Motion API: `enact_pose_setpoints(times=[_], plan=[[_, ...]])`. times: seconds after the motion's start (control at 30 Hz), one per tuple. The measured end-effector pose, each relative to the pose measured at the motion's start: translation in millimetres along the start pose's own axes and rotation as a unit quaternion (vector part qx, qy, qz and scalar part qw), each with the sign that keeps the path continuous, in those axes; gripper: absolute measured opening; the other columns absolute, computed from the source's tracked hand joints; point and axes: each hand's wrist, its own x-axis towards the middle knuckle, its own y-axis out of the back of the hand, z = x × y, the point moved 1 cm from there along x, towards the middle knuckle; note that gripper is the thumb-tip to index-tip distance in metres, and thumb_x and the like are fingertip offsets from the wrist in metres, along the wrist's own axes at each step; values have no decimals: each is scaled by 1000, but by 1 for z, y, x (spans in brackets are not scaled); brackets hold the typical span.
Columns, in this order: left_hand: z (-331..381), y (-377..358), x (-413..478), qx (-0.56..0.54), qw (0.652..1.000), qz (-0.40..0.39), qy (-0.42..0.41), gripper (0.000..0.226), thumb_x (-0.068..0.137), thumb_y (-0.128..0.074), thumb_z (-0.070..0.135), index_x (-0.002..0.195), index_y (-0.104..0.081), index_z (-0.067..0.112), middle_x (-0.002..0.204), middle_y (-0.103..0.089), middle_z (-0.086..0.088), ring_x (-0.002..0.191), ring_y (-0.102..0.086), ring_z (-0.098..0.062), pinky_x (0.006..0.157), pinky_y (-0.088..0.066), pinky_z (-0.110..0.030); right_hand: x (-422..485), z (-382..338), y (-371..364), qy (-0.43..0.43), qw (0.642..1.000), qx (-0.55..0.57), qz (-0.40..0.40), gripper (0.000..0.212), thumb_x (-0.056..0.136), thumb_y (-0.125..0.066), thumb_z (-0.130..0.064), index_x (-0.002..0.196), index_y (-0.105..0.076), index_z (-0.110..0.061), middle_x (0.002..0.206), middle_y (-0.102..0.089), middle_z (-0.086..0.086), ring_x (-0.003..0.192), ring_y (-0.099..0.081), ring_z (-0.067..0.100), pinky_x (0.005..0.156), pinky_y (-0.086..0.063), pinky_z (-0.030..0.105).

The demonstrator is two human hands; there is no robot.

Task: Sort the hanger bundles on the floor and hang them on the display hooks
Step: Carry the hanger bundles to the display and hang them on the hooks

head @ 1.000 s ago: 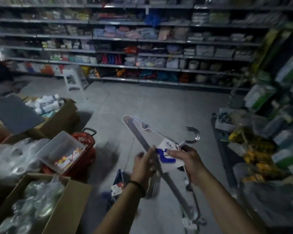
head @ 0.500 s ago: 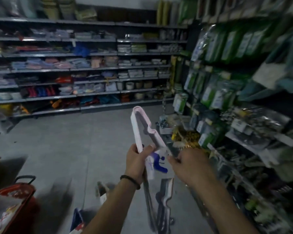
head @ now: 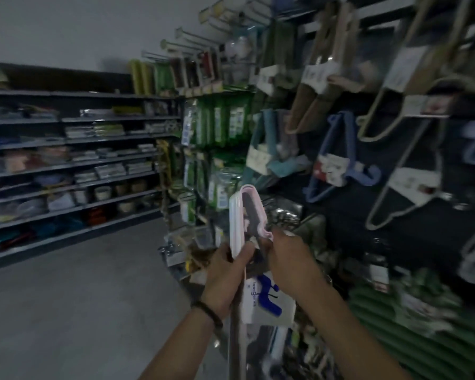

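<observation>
I hold a pale pink hanger bundle [head: 237, 215] upright at chest height, with a white paper label [head: 266, 303] printed in blue wrapped round its middle. My left hand [head: 225, 275] grips the bundle's long bar from the left, thumb across it. My right hand [head: 288, 259] grips the bundle near its hook end; the hook itself is hidden behind the fingers. On the dark display wall to the right, beige hanger bundles [head: 321, 78], a blue bundle [head: 340, 160] and white bundles [head: 412, 171] hang from hooks.
Bare metal display hooks [head: 187, 34] stick out high on the wall. Green packets [head: 220, 122] hang left of the hangers. Green rolls and small goods [head: 412, 325] fill the low shelf at right. Long stocked shelves [head: 80, 165] run along the far left over grey floor [head: 80, 297].
My view has swung right and up, from the floor with boxes and a red basket to the hanger display wall. Both hands kept hold of the pink bundle, now upright and nearer the wall.
</observation>
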Motion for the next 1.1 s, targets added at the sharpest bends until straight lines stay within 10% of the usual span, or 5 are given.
enact_pose_setpoints(times=[0.2,0.43,0.67,0.83,1.1], plan=[[24,-106,36,57,995,-61,-55,103,60,-41,105,102,-74,16,92,-78,-8,84,-75,-24,79,-62,-45,-6,91,59,-63,997,-25,46,28,107,-48,-23,134,-38,-20,102,-63,11,78,-62,28,64,-51,40],[19,-180,71,86,982,-144,-90,40,94,-59,62,86,-70,25,71,-66,-6,71,-65,-26,69,-52,-43,-32,178,139,-170,970,31,172,46,98,-31,-64,117,-50,-26,86,-64,1,62,-64,19,52,-54,37],[47,-245,70,119,903,-306,-276,19,108,-49,34,102,-66,40,83,-70,10,77,-66,-1,66,-46,-12,-72,206,185,-262,922,127,256,35,103,-54,-49,110,-63,-17,85,-67,12,89,-71,32,62,-59,30],[70,-280,85,96,848,-384,-352,22,102,-65,25,119,-76,35,91,-70,39,94,-67,14,75,-48,-6,-103,222,206,-288,925,-82,233,16,108,-48,-39,94,-54,-33,79,-66,-5,68,-66,10,61,-57,32],[96,-339,93,123,700,-433,-555,8,89,-74,24,82,-72,28,83,-72,12,73,-64,3,64,-50,-20,-113,254,239,-338,891,-157,258,25,106,-38,-51,102,-56,-34,84,-70,-2,73,-69,22,65,-59,42]])
